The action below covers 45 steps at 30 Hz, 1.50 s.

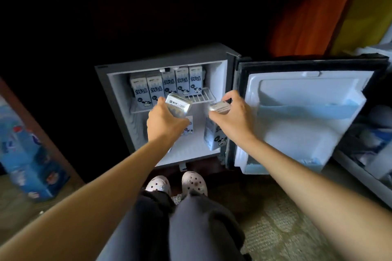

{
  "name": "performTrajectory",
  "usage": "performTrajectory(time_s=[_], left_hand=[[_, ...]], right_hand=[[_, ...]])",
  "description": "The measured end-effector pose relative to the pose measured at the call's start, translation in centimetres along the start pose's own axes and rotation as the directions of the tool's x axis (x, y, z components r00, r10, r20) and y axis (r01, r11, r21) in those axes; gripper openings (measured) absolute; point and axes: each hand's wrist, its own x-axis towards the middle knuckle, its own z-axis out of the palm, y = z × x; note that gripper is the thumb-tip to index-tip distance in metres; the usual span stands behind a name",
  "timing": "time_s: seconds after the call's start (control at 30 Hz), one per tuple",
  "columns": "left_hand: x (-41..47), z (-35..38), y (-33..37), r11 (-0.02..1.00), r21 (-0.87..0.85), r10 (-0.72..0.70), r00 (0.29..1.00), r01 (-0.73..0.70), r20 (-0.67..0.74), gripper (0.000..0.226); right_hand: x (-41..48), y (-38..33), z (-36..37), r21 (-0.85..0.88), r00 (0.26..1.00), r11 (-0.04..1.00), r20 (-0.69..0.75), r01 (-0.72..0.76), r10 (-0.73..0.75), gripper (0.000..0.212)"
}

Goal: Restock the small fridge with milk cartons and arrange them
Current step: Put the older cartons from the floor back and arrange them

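Before the fridge: a person crouches, knees and pale clogs (177,184) just short of its base, both bare arms stretched into the opening.
Fridge (118,74): small, dark-cased, white inside, door (305,116) swung wide to the right, its inner shelves pale and blurred.
Wire shelf (199,97): upper level; its right front part is bare.
Shelf cartons (167,85): five milk cartons upright on the wire shelf, two toward the front left, three in a row behind them against the back wall, printed faces outward.
Left hand (164,122): fingers wrapped around the top of a carton, thumb on its near side.
Left carton (177,106): tilted, silver top toward the viewer, held just below the wire shelf at the middle of the opening.
Right hand (234,114): fingers curled over the top of a second carton, gripping it from above.
Right carton (214,133): in the lower compartment, close beside the right wall, leaning slightly; whether its base touches the floor I cannot tell.
Lower compartment: another carton (189,128) shows partly behind the left wrist, toward the back.
Left of the fridge: a blue printed box (27,150) on the carpet (275,224), well apart from the hands, too blurred to read.
Right of the door: a white unit with blurred contents.
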Motion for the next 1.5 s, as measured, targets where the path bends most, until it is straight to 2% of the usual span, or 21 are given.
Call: performTrajectory(time_s=[0.1, 0.37, 0.43, 0.57, 0.7, 0.87, 0.97, 1.1, 1.2, 1.33, 1.5], left_hand=[[2.2, -1.3, -1.8, 0.999, 0.039, -0.003, 1.0, 0.004, -0.016, 0.039], [7.8, -1.3, -6.1, 0.98, 0.201, 0.01, 0.999, -0.003, -0.037, 0.028], [9.0, -0.9, -6.8, 0.965, 0.259, 0.044, 0.999, -0.038, -0.016, 0.032], [11.0, -0.1, -8.2, 0.923, 0.371, 0.085, 0.994, -0.103, 0.067, 0.053], [12.7, 0.4, -9.7, 0.889, 0.434, 0.104, 0.988, -0.144, 0.114, 0.052], [14.3, 0.7, -10.9, 0.85, 0.482, 0.152, 0.974, -0.215, 0.167, 0.055], [14.9, 1.1, -11.1, 0.832, 0.494, 0.177, 0.964, -0.254, 0.198, 0.051], [15.6, 1.6, -11.2, 0.808, 0.506, 0.187, 0.945, -0.303, 0.267, 0.053], [16.1, 1.8, -11.3, 0.815, 0.502, 0.183, 0.95, -0.29, 0.251, 0.054], [16.6, 2.0, -11.5, 0.807, 0.509, 0.196, 0.949, -0.3, 0.248, 0.052], [17.4, 2.4, -11.7, 0.818, 0.496, 0.186, 0.95, -0.291, 0.251, 0.057]], right_hand=[[1.7, -0.9, 2.5, 0.005, 1.0, 1.0, 0.008, 0.014, -0.014, 0.033], [6.3, -2.4, 9.4, 0.082, 0.998, 0.995, -0.019, 0.056, -0.054, 0.034], [7.5, -2.3, 10.9, 0.075, 0.997, 0.995, -0.038, 0.071, -0.068, 0.033], [9.8, -2.2, 13.1, 0.083, 0.996, 0.994, -0.061, 0.072, -0.067, 0.032], [11.4, -2.3, 14.5, 0.082, 0.989, 0.99, -0.098, 0.116, -0.108, 0.024], [12.7, -2.3, 16.4, 0.034, 0.986, 0.988, -0.08, 0.151, -0.148, 0.028], [13.6, -2.4, 17.1, 0.061, 0.99, 0.993, -0.106, 0.102, -0.095, 0.026], [14.8, -2.7, 17.7, 0.171, 0.99, 0.985, -0.142, 0.03, -0.005, 0.042], [15.5, -2.3, 18.8, 0.26, 0.991, 0.961, -0.075, -0.091, 0.114, 0.05], [16.3, -0.8, 20.1, 0.244, 0.983, 0.952, 0.039, -0.186, 0.182, 0.027], [17.0, 0.2, 20.5, 0.179, 0.97, 0.957, 0.126, -0.228, 0.207, 0.026]])
